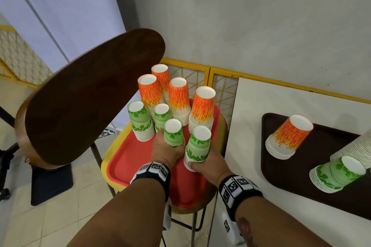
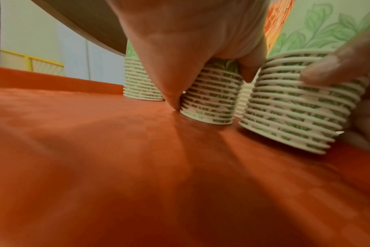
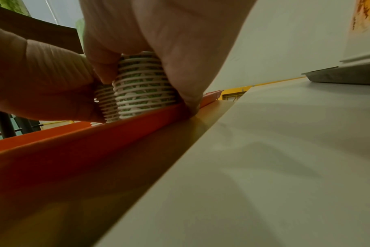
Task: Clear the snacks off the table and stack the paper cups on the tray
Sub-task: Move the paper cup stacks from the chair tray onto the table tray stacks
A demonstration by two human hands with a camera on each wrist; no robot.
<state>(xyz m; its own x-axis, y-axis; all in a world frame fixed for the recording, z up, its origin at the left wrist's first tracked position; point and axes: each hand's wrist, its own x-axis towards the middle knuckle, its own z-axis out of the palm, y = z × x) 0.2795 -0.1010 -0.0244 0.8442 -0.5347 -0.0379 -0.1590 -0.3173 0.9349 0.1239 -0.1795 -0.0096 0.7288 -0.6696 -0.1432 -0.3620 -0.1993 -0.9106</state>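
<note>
A red tray [image 1: 128, 158] on a yellow stool carries several upside-down cup stacks, orange-patterned [image 1: 178, 98] at the back and green leaf-patterned [image 1: 139, 120] in front. My left hand [image 1: 166, 150] grips one green stack [image 1: 173, 133], which stands on the tray; in the left wrist view its fingers [image 2: 173, 80] wrap the ribbed rims [image 2: 211, 100]. My right hand [image 1: 209, 164] grips a second green stack [image 1: 197, 146] beside it at the tray's right edge. The right wrist view shows that hand [image 3: 158, 50] curled around the stack's rims [image 3: 142, 86].
To the right, a white table [image 1: 249, 118] holds a dark brown tray [image 1: 285, 170] with an orange stack [image 1: 289, 136], a green stack [image 1: 337, 174] and a tipped white stack [image 1: 357, 148]. A round dark wooden tabletop [image 1: 90, 94] overhangs on the left. A yellow lattice rail [image 1: 218, 86] runs behind.
</note>
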